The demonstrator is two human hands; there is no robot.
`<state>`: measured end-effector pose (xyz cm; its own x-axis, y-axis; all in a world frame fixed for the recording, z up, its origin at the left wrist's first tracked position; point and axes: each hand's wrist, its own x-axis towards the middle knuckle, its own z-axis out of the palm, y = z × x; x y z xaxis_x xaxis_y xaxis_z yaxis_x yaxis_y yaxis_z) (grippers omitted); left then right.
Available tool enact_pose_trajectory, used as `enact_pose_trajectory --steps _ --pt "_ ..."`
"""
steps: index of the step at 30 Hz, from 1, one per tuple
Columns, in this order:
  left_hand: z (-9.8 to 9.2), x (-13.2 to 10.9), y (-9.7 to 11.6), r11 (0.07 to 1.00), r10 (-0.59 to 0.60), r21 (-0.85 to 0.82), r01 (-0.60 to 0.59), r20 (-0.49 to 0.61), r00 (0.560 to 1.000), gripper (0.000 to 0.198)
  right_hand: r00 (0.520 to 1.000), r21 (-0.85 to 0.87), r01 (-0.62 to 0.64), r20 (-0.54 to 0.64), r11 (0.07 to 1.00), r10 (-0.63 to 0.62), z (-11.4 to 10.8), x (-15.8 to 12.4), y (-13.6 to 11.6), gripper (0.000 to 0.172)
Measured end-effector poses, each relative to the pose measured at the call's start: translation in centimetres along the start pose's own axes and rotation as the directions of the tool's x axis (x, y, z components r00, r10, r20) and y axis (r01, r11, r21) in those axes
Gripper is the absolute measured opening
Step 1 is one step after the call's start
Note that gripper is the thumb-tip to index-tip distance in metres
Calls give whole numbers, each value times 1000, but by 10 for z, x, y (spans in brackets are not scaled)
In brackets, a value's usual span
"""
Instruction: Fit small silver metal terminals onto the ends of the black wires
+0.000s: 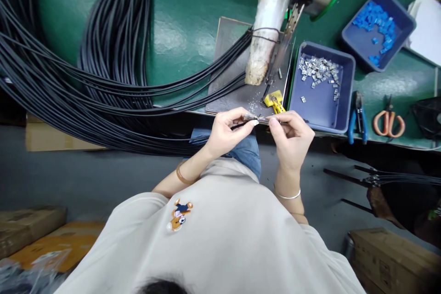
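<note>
My left hand is pinched on the end of a thin black cable, just below the green bench's front edge. My right hand is closed too, thumb and fingers pinching a small metal piece at the cable's tip. The two hands nearly touch. The cable runs left into a big bundle of black cables sweeping across the bench. A blue tray with several small silver clips stands right behind my right hand.
A foil-wrapped tool stands on a dark mat. A yellow-handled tool lies by the tray. Another blue tray holds blue parts. Blue pliers and orange scissors lie at right. Cardboard boxes sit on the floor.
</note>
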<state>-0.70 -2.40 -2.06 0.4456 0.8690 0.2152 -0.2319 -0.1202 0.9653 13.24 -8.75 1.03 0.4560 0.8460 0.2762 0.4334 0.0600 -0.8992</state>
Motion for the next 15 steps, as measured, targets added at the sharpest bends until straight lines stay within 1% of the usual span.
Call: enact_pose_trajectory --steps 2,5,7,8,10,12,14,15 --pt "0 -1 -1 991 60 118 -58 -10 998 10 999 -20 -7 40 1000 8 0 1 -1 11" --pt "1 -2 -3 941 189 286 -182 3 982 10 997 -51 -9 81 999 13 0 2 0 12" --pt "1 -3 -3 908 240 351 -230 16 971 10 994 -61 -18 103 998 24 -1 3 2 13" --pt "1 -3 -3 904 241 361 -230 17 970 11 993 -69 -13 115 998 20 -2 4 2 13" --pt "0 -2 -1 935 174 309 -173 26 984 12 989 -96 53 145 994 -38 -4 5 3 13" --pt "-3 -1 2 984 36 172 -50 85 996 15 971 -115 171 186 978 -148 -7 6 4 11" --pt "-6 0 5 995 -96 24 93 179 979 18 949 -106 252 222 962 -224 -10 6 5 10" --pt "-7 1 6 988 -140 -31 150 214 967 19 947 -93 256 225 962 -231 -11 6 6 10"
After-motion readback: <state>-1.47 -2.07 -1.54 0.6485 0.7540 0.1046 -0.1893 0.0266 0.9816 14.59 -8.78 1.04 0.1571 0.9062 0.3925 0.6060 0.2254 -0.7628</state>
